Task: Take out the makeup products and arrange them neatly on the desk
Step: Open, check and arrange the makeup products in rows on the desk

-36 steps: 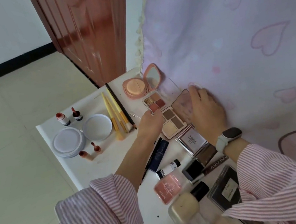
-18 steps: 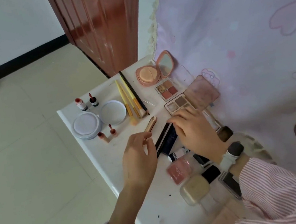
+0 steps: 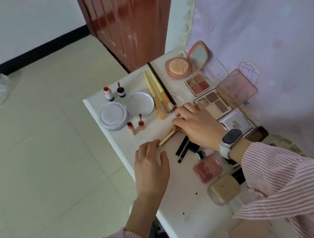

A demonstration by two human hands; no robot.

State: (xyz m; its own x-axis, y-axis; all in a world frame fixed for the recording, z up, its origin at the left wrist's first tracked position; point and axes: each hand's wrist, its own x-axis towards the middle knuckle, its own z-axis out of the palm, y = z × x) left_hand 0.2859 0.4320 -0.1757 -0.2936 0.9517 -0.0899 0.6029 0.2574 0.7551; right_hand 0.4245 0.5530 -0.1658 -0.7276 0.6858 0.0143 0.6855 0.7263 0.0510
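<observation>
A gold lipstick tube [image 3: 167, 138] lies slanted on the white desk [image 3: 185, 201], held at both ends. My left hand [image 3: 151, 166] pinches its near end and my right hand [image 3: 197, 125] grips its far end. Two open eyeshadow palettes sit behind my right hand, a brown one [image 3: 213, 105] and a smaller red-toned one [image 3: 198, 84]. A pink compact [image 3: 179, 68] with its mirror up stands at the back. Yellow brushes [image 3: 156, 95] lie left of the palettes. Black pencils [image 3: 182, 149] lie under my right wrist.
Two round white lids [image 3: 113, 115] [image 3: 140, 104] and several small lip tints [image 3: 108, 93] sit at the desk's left edge. A pink blush case [image 3: 207, 169] and a beige foundation bottle [image 3: 223, 189] lie near me. A pink curtain [image 3: 271, 24] hangs right; a brown door [image 3: 127, 22] stands behind.
My right hand left the palettes and came over to grip the far end of the gold tube. My left hand drew the tube nearer the desk's front edge.
</observation>
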